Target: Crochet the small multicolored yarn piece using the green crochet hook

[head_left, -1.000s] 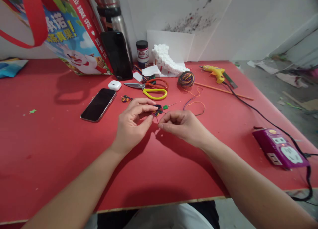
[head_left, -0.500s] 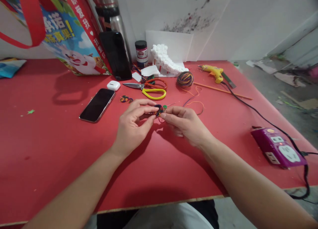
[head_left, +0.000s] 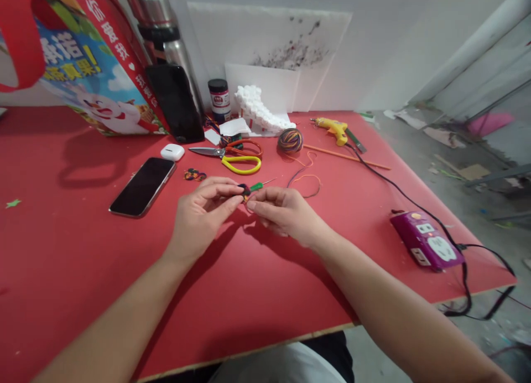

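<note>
Between thumb and fingers, my left hand (head_left: 199,214) pinches a small multicoloured yarn piece (head_left: 245,191). My right hand (head_left: 286,210) is closed at the piece's right edge, its thumb and index finger pressed on yarn there. A green-handled hook (head_left: 257,187) lies just behind the right fingertips, its thin metal tip pointing right. Loose yarn (head_left: 319,185) curls over the table and leads toward a multicoloured yarn ball (head_left: 290,141). Another small yarn piece (head_left: 194,175) rests behind my left hand.
Scissors (head_left: 240,164), a phone (head_left: 143,187) and a white earphone case (head_left: 172,152) lie on the red table (head_left: 257,294). Farther right are an orange stick (head_left: 348,156), a yellow glue gun (head_left: 334,129) and a purple power socket box (head_left: 427,241) with a black cable.
The view has shifted, so most things appear farther left. More of the green hook handle now shows beside the yarn piece. Both hands remain close together at the piece.
</note>
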`<move>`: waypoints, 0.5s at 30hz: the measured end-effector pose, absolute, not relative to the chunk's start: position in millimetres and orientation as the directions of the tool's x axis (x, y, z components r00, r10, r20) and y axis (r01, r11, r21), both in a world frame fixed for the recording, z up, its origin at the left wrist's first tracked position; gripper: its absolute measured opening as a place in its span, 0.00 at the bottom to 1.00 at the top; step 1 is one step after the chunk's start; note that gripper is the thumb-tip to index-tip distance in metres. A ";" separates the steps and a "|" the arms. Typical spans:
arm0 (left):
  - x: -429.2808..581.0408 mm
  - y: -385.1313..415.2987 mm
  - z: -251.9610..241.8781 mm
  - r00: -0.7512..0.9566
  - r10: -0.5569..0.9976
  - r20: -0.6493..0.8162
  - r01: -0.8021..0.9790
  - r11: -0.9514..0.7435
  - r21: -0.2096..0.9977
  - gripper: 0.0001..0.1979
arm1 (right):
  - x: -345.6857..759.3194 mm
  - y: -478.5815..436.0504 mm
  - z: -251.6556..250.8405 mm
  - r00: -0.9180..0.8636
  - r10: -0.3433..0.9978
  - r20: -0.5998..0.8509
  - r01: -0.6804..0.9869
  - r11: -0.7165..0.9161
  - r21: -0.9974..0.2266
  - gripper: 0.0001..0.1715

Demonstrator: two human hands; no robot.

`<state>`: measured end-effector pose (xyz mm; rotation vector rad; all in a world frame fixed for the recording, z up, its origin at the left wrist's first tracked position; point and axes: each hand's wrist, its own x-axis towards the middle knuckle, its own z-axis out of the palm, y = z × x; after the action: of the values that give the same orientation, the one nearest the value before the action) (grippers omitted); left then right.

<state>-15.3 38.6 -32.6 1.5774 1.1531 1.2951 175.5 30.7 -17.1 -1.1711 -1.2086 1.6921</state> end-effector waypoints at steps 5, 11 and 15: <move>-18.3 49.0 -42.4 -0.086 0.988 0.130 0.023 -0.129 0.991 0.07 | 200.6 34.3 -1.5 -0.014 0.998 0.058 0.183 0.059 -0.981 0.11; -16.5 48.8 -41.1 -0.119 0.989 0.085 -0.077 -0.094 0.993 0.07 | 244.8 29.8 17.8 0.104 0.952 0.288 0.624 0.163 -0.764 0.10; -19.9 51.1 -36.7 -0.148 0.986 0.072 -0.122 -0.090 0.988 0.06 | 251.4 37.4 18.7 0.061 0.939 0.339 0.702 0.201 -0.683 0.09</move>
<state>-19.9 51.1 -36.7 1.1001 1.1762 1.4334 251.4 37.4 18.7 -1.5588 -1.6966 0.3830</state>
